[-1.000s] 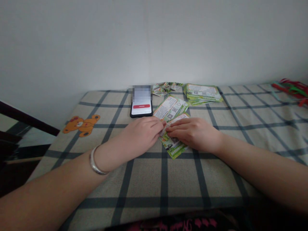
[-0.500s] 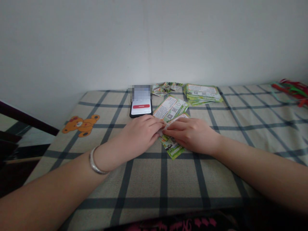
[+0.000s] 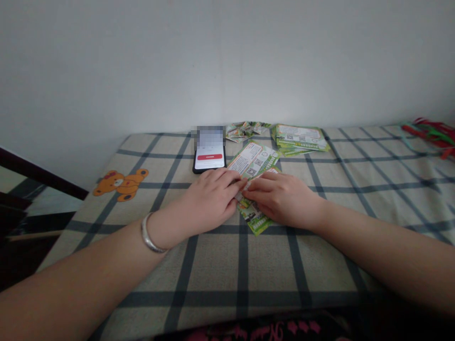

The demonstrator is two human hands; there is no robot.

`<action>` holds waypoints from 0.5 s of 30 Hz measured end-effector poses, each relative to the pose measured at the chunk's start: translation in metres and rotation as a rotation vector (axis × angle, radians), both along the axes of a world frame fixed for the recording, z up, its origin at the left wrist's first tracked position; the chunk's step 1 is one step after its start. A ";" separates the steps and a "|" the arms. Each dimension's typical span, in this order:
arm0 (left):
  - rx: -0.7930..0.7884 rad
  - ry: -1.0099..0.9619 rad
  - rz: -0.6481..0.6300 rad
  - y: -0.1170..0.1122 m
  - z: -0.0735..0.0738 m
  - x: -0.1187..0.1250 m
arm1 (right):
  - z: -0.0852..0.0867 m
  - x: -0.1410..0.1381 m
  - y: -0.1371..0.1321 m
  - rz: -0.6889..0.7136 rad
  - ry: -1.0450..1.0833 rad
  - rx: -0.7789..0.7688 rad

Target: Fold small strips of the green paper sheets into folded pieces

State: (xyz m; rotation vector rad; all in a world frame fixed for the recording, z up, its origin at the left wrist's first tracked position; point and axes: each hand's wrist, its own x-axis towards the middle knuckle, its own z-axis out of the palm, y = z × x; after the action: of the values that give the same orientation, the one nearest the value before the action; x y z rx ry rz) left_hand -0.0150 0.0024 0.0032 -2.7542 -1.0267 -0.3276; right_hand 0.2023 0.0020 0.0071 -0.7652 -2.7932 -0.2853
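Observation:
My left hand and my right hand meet over green-and-white printed leaflets on the table. The fingers of both are pressed together on a leaflet, whose lower corner points toward me. Its middle is hidden under my fingers, so I cannot tell how it is creased. Beyond my fingertips lies another leaflet, printed side up with text and square codes. It may pass partly under the one I hold. On my left wrist is a silver bangle.
A phone with a lit screen lies beyond my left hand. By the wall are small folded paper pieces and a leaflet stack. Red and green items lie far right. A checked cloth with a bear picture covers the table.
My left hand has shifted slightly right, and its fingers have slid along the leaflet toward my right hand. My right hand stays almost in place.

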 end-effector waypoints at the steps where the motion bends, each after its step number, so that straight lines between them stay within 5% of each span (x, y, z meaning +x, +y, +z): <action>1: 0.008 0.008 -0.002 0.000 0.001 0.000 | 0.000 0.000 0.000 -0.001 0.003 -0.004; 15: -0.030 0.037 -0.034 0.000 0.014 -0.010 | 0.000 0.001 -0.002 -0.057 -0.025 -0.006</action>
State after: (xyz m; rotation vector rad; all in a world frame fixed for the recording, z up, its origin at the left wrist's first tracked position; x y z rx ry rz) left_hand -0.0248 0.0020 0.0172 -2.7965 -0.9849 -0.2670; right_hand 0.2037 0.0000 0.0068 -0.8497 -2.8000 -0.2980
